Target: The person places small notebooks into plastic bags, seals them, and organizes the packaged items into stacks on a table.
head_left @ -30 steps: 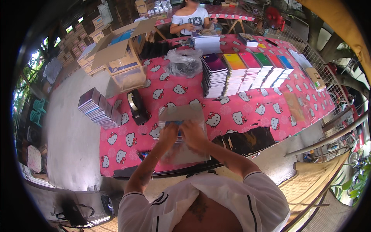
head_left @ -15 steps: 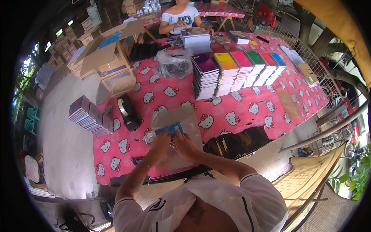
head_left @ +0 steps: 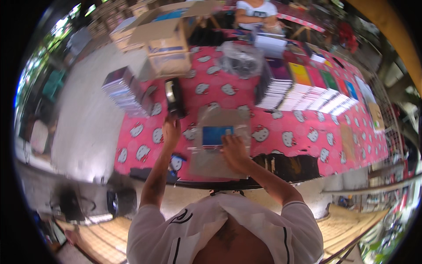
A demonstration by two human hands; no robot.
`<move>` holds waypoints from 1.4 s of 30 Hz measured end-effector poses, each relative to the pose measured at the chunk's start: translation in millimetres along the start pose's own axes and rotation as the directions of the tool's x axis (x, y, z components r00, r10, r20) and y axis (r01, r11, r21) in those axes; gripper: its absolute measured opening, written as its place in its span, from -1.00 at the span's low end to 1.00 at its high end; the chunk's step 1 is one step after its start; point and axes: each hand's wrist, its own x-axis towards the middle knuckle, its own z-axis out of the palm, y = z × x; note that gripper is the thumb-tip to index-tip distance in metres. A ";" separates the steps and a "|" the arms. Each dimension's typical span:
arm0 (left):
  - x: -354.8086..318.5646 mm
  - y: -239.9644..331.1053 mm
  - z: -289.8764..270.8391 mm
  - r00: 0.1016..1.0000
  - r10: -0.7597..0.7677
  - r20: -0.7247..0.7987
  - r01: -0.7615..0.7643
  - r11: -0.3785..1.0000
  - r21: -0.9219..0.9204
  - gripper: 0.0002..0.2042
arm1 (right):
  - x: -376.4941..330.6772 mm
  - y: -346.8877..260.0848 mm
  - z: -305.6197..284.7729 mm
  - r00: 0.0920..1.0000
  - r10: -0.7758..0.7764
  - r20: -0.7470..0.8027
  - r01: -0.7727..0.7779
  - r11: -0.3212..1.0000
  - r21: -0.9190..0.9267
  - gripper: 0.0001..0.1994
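Right fingers lie open on the blue booklet, likely steadying it; beside left fingers, grip unclear, stands the tape dispenser.

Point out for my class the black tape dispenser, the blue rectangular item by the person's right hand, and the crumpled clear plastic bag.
Black tape dispenser [head_left: 176,97]: head view, middle of its body.
Blue item [head_left: 212,136]: head view, its upward face.
Crumpled bag [head_left: 240,61]: head view, middle of its wrinkled surface.
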 end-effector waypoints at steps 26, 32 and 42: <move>35.9 -33.7 -21.3 0.906 -0.412 -0.096 0.422 0.864 0.273 -0.84 | 2.1 18.7 10.6 0.944 -0.215 -0.252 0.248 0.963 0.107 -0.53; -5.5 53.9 -20.0 0.930 -0.147 0.337 0.298 0.837 -0.458 -0.80 | 1.5 24.1 16.7 0.944 -0.176 -0.280 0.212 0.972 0.104 -0.59; -50.3 135.5 17.0 0.839 -0.209 0.502 0.059 0.953 0.298 -0.50 | 2.7 30.2 19.2 0.962 -0.173 -0.211 0.205 0.968 0.143 -0.47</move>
